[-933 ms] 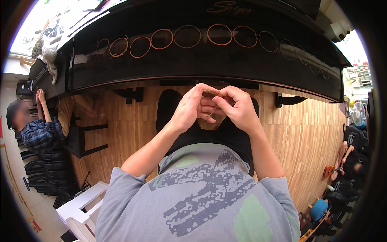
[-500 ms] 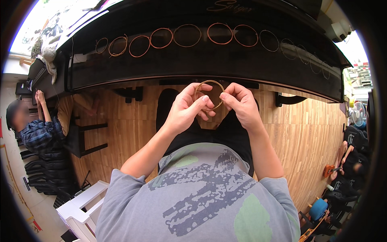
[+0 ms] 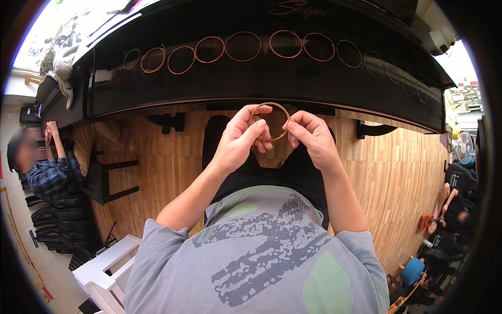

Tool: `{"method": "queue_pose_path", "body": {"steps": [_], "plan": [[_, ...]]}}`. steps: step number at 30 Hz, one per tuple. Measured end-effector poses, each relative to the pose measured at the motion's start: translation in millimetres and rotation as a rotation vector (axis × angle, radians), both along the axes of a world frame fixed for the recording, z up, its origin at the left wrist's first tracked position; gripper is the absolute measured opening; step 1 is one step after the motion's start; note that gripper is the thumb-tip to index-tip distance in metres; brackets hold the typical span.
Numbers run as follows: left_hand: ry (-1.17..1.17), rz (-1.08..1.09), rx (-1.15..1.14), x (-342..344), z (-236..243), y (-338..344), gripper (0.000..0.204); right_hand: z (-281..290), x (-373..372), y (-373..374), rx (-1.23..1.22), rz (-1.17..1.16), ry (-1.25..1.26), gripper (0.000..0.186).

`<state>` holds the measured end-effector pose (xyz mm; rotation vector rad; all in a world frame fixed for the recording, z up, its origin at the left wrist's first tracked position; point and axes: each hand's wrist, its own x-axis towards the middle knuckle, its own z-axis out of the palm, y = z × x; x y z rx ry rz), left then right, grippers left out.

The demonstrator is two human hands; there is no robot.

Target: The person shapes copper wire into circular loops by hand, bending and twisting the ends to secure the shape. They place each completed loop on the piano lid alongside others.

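Note:
Between both hands, in front of the black piano's edge, I hold a ring-shaped coil of thin gold-coloured wire [image 3: 285, 110]. My left hand [image 3: 238, 142] is closed round the coil's left side, its thumb pressing inside toward the fingers. On the right side, my right hand [image 3: 314, 140] pinches the wire between thumb and fingertips. Beyond my hands, a row of similar coils lies on the glossy black piano [image 3: 209, 86]. Several are copper-coloured, like the copper coil [image 3: 285, 57] near the middle. Toward the right end they are thin and pale, like the silvery coil [image 3: 361, 54].
A person in a plaid shirt [image 3: 49, 175] sits at the far left, beside a black stool [image 3: 123, 197]. White wooden furniture [image 3: 99, 272] stands at the lower left. At the right edge are other people, one with a small orange string instrument [image 3: 424, 222]. Wooden floor [image 3: 172, 162] lies below.
The coil has shifted slightly upward and left, and its ring has turned a little. My left fingers have curled in closer. My right hand has moved slightly while keeping its pinch.

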<state>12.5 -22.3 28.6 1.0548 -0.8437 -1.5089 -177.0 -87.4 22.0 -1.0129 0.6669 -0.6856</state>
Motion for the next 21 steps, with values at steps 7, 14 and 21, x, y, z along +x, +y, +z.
{"method": "queue_pose_path", "body": {"steps": [7,14,21], "plan": [[0.04,0.014,0.034,0.7,-4.3,-0.2,0.032,0.9,0.4,0.8,-0.056,0.025,0.014,0.013],[-0.017,-0.03,0.029,1.6,-11.5,-1.7,0.041,4.2,1.1,6.2,-0.207,-0.046,0.147,0.01],[0.226,-0.001,0.084,-11.4,-4.7,-2.5,0.06,26.9,12.6,17.2,-1.267,-0.097,0.661,0.011]]}}
